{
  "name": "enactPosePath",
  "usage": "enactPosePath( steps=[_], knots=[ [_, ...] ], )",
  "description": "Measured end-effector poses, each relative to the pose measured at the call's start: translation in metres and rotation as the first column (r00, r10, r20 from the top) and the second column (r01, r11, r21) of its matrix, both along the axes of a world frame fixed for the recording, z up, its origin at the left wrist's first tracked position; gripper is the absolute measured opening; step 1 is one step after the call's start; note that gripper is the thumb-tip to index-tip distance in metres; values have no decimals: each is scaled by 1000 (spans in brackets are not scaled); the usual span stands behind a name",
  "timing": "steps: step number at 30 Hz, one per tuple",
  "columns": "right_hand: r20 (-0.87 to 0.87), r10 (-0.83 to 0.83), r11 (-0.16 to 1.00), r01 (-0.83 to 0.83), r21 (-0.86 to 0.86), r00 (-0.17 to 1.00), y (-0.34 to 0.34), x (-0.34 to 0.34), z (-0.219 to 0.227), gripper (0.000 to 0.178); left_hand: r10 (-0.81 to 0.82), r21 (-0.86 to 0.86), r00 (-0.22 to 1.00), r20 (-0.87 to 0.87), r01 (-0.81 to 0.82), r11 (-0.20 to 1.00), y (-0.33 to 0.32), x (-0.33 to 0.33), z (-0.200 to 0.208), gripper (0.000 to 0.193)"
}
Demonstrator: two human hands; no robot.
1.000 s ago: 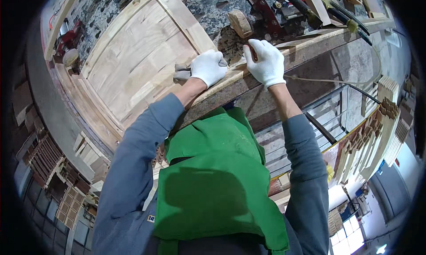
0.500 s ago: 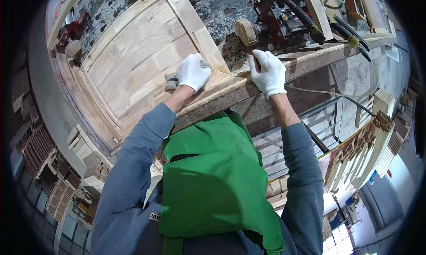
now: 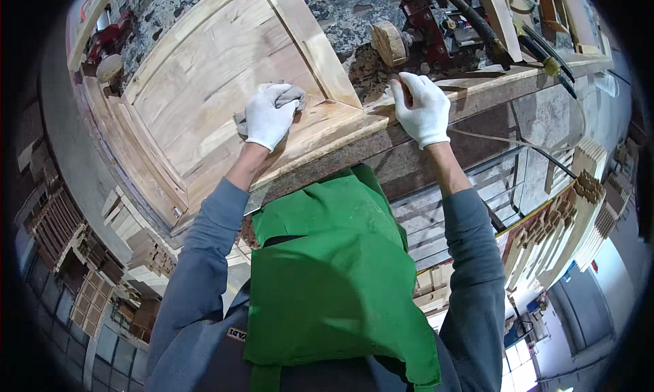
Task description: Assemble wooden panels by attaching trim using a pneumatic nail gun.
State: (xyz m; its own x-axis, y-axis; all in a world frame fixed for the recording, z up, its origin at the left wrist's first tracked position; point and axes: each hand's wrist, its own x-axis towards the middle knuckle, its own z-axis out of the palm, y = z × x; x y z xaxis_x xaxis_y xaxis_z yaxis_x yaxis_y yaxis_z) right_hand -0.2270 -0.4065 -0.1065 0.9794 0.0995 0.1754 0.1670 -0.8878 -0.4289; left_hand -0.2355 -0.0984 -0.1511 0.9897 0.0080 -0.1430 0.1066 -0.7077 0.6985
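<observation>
A pale wooden panel door [image 3: 211, 85] with a raised frame lies on the workbench. On its near part, my white-gloved left hand [image 3: 269, 123] is closed around a crumpled grey rag [image 3: 293, 96], which shows on both sides of the glove. My right hand [image 3: 425, 114], gloved too, sits to the right of the door's near right corner, just above the bench edge. Its fingers are curled in, and what they hold, if anything, is hidden.
A round wooden block [image 3: 390, 43] on a red metal clamp [image 3: 424, 31] stands beyond my right hand. Cables and a hose [image 3: 477, 27] lie at the far right. The bench's front edge [image 3: 334, 157] runs close to my green apron [image 3: 334, 269]. Stacked wooden mouldings [image 3: 545, 235] stand at right.
My left hand has slid left over the door with the rag, and more of the rag shows. The right hand has shifted slightly right in the picture, along with the view.
</observation>
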Motion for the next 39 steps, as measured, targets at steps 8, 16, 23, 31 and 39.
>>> enactPosePath(
  steps=[8, 16, 23, 31, 39],
  knots=[
    [0, -56, 998, 56, 42, 998, 2, -2, 1, 10, -40, -205, 991, -128, 13, 979, -42, 12, -2, 22],
    [-66, -64, 998, 63, -5, 996, 8, 4, 2, 12, -464, -72, 863, -197, 460, 885, -96, 26, -6, 15],
    [-21, 15, 1000, -16, -18, 1000, 2, -6, -10, 13, -406, -30, 880, -247, 412, 911, -85, 26, -4, 18],
    [-28, 20, 1000, -21, -16, 999, -1, -3, -3, 15, 122, 170, 978, -168, -93, 981, 74, 59, 5, 28],
    [-140, 257, 921, -199, 334, 956, 7, 47, 52, 23, 238, 648, 917, 321, -395, 651, 210, 143, -10, 54]
  ],
)
